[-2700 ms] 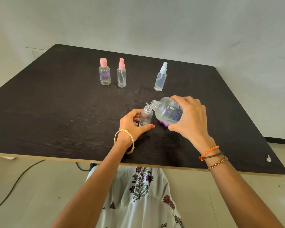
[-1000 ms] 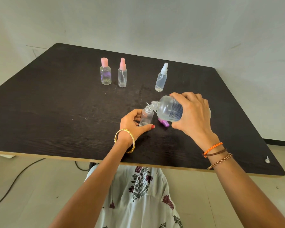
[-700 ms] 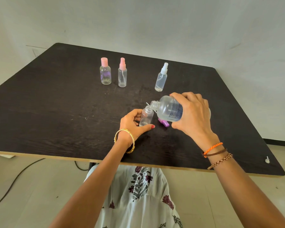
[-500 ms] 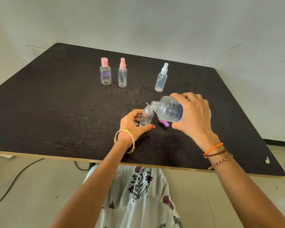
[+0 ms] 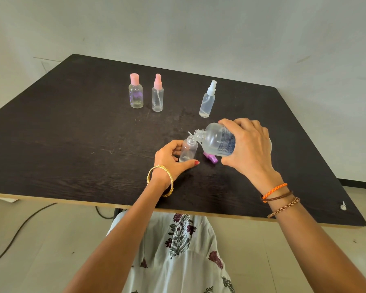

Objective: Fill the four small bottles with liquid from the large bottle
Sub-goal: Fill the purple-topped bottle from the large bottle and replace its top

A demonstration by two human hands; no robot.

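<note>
Head cam, purple cap (image 5: 210, 159) partly hidden behind large bottle (image 5: 217, 140), prob. touching table (image 5: 72, 134)

dark table (image 5: 72, 144), pink caps (image 5: 134, 78), purple cap (image 5: 210, 158), floral white dress (image 5: 178, 250).

- A dark wood-grain table (image 5: 72, 134) with a pale edge stands against a plain off-white wall (image 5: 199, 28).
- Light tiled floor (image 5: 40, 240) lies beneath, crossed by a black cable (image 5: 19, 229).
- A dark baseboard (image 5: 359, 183) runs at right.
</note>
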